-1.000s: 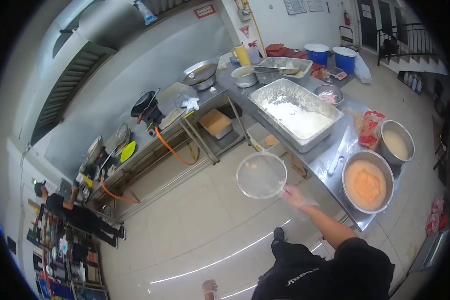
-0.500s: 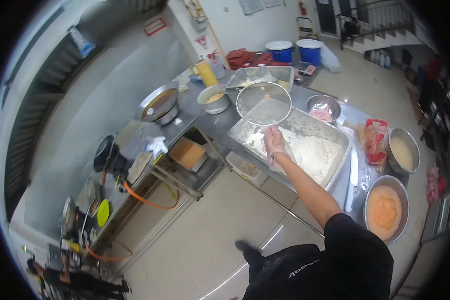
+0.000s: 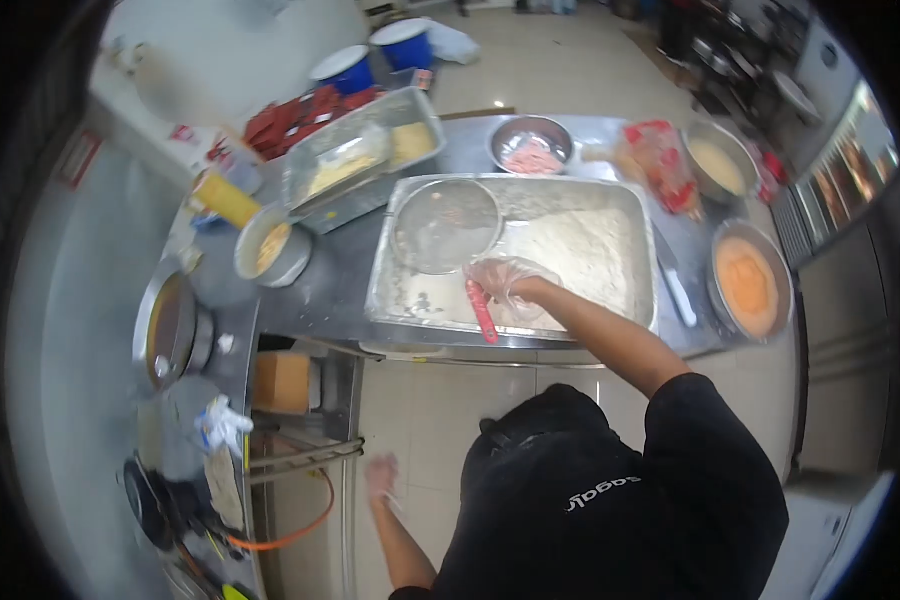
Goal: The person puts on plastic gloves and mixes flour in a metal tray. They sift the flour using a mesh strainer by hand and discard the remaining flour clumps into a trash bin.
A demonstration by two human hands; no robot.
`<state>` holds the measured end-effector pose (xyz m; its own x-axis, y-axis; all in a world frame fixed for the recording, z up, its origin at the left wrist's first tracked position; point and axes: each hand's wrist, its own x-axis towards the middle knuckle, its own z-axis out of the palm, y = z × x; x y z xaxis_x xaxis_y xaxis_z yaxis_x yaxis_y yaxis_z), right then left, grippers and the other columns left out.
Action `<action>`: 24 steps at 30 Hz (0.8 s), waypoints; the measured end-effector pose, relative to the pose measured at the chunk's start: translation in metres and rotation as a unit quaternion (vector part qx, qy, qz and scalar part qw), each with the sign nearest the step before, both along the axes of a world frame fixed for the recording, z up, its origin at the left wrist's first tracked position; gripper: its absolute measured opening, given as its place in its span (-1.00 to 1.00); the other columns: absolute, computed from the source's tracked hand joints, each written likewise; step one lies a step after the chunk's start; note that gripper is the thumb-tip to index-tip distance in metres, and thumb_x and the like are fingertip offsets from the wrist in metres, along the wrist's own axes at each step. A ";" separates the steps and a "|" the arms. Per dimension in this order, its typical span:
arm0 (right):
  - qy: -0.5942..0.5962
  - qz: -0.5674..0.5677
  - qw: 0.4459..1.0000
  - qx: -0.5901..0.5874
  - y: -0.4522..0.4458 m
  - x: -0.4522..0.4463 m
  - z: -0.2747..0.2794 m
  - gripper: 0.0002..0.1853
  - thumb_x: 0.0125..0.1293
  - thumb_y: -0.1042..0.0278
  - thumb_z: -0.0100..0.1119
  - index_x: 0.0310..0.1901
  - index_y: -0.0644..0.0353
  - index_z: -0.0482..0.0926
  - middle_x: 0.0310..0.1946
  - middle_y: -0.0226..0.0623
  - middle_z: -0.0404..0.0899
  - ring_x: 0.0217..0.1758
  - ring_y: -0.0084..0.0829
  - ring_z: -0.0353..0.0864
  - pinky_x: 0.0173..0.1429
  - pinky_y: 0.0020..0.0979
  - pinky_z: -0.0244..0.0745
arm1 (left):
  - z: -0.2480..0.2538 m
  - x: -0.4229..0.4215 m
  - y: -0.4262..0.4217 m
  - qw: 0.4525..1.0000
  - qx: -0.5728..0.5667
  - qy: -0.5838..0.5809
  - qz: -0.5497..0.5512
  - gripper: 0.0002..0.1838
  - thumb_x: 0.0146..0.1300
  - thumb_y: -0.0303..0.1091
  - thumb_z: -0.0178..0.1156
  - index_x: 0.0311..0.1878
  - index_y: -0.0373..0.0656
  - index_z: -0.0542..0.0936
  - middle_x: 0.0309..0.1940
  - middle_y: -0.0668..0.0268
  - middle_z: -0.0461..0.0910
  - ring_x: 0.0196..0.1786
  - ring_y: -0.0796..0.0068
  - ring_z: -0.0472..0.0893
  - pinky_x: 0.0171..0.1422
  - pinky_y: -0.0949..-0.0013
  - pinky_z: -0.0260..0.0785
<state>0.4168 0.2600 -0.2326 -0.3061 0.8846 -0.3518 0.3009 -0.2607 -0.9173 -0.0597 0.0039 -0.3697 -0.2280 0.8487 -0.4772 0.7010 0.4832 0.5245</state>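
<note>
A steel worktable [image 3: 332, 275] carries a deep rectangular metal tray [image 3: 550, 193], with flour [image 3: 590, 255] heaped mostly in its right part. Over the tray's left part is a round mesh sieve [image 3: 447, 228]; whether it touches the tray I cannot tell. Right of the tray stands a pot of orange batter [image 3: 752, 284], with a white-handled knife [image 3: 676, 282] between them. The gloved right hand [image 3: 510, 282] is clamped on the sieve's red handle [image 3: 482, 312]. The left hand [image 3: 381, 478] hangs low, apart from the worktable, too blurred to tell its fingers' state.
</note>
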 end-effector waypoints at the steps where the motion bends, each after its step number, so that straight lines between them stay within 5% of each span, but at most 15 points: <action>1: -0.044 0.033 0.998 0.031 -0.005 0.014 0.020 -0.60 0.35 0.08 -0.08 -0.18 0.27 0.61 -0.31 -0.10 0.65 -0.30 -0.25 0.65 -0.18 -0.25 0.54 | 0.061 0.024 0.052 0.989 0.054 -0.137 0.011 -0.72 0.29 -0.22 0.10 -0.48 -0.16 0.55 -0.57 0.38 0.53 -0.51 0.52 0.48 -0.42 0.38 0.31; 2: -0.153 0.022 0.983 0.095 -0.009 0.031 0.029 -0.58 0.34 0.03 -0.08 -0.17 0.24 0.62 -0.27 -0.08 0.65 -0.24 -0.21 0.65 -0.13 -0.21 0.52 | 0.110 0.046 0.096 0.963 0.029 -0.269 0.012 -0.75 0.28 -0.22 0.15 -0.45 -0.15 0.54 -0.56 0.42 0.50 -0.46 0.59 0.47 -0.38 0.43 0.31; 4: -0.371 0.012 0.904 0.213 -0.016 0.078 0.044 -0.53 0.32 -0.06 -0.07 -0.14 0.20 0.63 -0.18 -0.03 0.65 -0.14 -0.13 0.65 -0.02 -0.13 0.50 | 0.203 0.112 0.156 0.928 0.032 -0.354 -0.112 -0.75 0.28 -0.17 0.19 -0.34 -0.17 0.57 -0.48 0.43 0.52 -0.40 0.61 0.47 -0.32 0.50 0.31; 6: -0.447 -0.031 0.889 0.099 -0.017 0.129 0.059 -0.40 0.25 -0.21 0.01 -0.04 0.25 0.58 -0.06 0.04 0.58 0.03 -0.10 0.58 0.17 -0.13 0.40 | 0.270 0.193 0.191 0.886 0.029 -0.382 -0.262 -0.72 0.27 -0.13 0.21 -0.20 -0.18 0.57 -0.39 0.42 0.53 -0.33 0.61 0.48 -0.23 0.53 0.32; 8: -0.522 -0.107 0.843 0.075 -0.003 0.197 -0.002 -0.37 0.22 -0.23 0.03 -0.04 0.28 0.58 -0.05 0.02 0.58 0.04 -0.09 0.57 0.17 -0.12 0.40 | 0.309 0.286 0.206 0.873 -0.047 -0.405 -0.269 -0.68 0.28 -0.10 0.18 -0.15 -0.20 0.55 -0.32 0.40 0.52 -0.30 0.60 0.47 -0.18 0.49 0.36; 10: -0.555 -0.073 0.827 0.050 -0.009 0.210 0.015 -0.34 0.20 -0.25 0.04 -0.03 0.29 0.57 -0.03 0.04 0.58 0.05 -0.06 0.57 0.17 -0.11 0.39 | 0.294 0.368 0.221 0.858 -0.022 -0.360 -0.366 -0.57 0.31 -0.03 0.12 0.00 -0.22 0.50 -0.21 0.27 0.56 -0.18 0.45 0.55 -0.03 0.32 0.41; 12: -0.552 -0.075 0.828 0.069 0.003 0.228 0.005 -0.31 0.19 -0.29 0.03 -0.01 0.29 0.56 -0.02 0.04 0.57 0.05 -0.04 0.56 0.18 -0.11 0.39 | 0.241 0.427 0.242 0.802 0.141 -0.042 -0.579 -0.43 0.33 0.09 -0.02 0.15 -0.23 0.43 0.01 0.09 0.55 0.06 0.17 0.56 0.15 0.15 0.36; 15: -0.495 -0.077 0.861 0.083 0.004 0.235 -0.054 -0.26 0.18 -0.34 0.00 0.06 0.26 0.51 0.02 0.05 0.55 0.08 -0.03 0.54 0.20 -0.13 0.38 | 0.178 0.469 0.257 0.784 -0.102 0.145 -0.595 -0.26 0.34 0.22 -0.17 0.34 -0.21 0.25 0.19 -0.02 0.45 0.27 -0.03 0.42 0.32 0.10 0.23; 18: -0.469 -0.075 0.880 0.032 -0.003 0.229 -0.012 -0.22 0.19 -0.37 -0.04 0.18 0.19 0.44 0.10 0.05 0.49 0.15 -0.02 0.49 0.25 -0.17 0.34 | 0.100 0.475 0.258 0.862 -0.137 0.022 -0.488 -0.13 0.28 0.36 -0.24 0.42 -0.18 0.12 0.29 -0.03 0.33 0.33 -0.03 0.35 0.37 0.12 0.18; 20: -0.417 -0.149 0.897 0.001 -0.021 0.216 -0.008 -0.20 0.20 -0.39 -0.06 0.26 0.14 0.39 0.17 0.05 0.45 0.22 -0.03 0.45 0.29 -0.20 0.30 | 0.087 0.486 0.250 0.915 -0.249 -0.129 -0.290 -0.13 0.24 0.43 -0.29 0.41 -0.06 0.19 0.32 0.07 0.32 0.37 0.01 0.28 0.39 0.00 0.12; 24: -0.417 -0.147 0.891 -0.103 -0.045 0.181 0.011 -0.16 0.20 -0.43 -0.14 0.32 0.09 0.32 0.22 0.02 0.40 0.29 -0.04 0.38 0.35 -0.22 0.24 | 0.097 0.513 0.252 0.832 -0.385 -0.374 -0.142 -0.13 0.20 0.49 -0.29 0.38 0.03 0.26 0.32 0.15 0.33 0.36 0.09 0.29 0.36 -0.14 0.09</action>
<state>0.5981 0.2155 -0.2212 0.3717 0.7734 -0.5135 0.7461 -0.5780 -0.3304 0.4536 0.2563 -0.2728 0.5345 0.1957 -0.8222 0.4611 0.7477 0.4778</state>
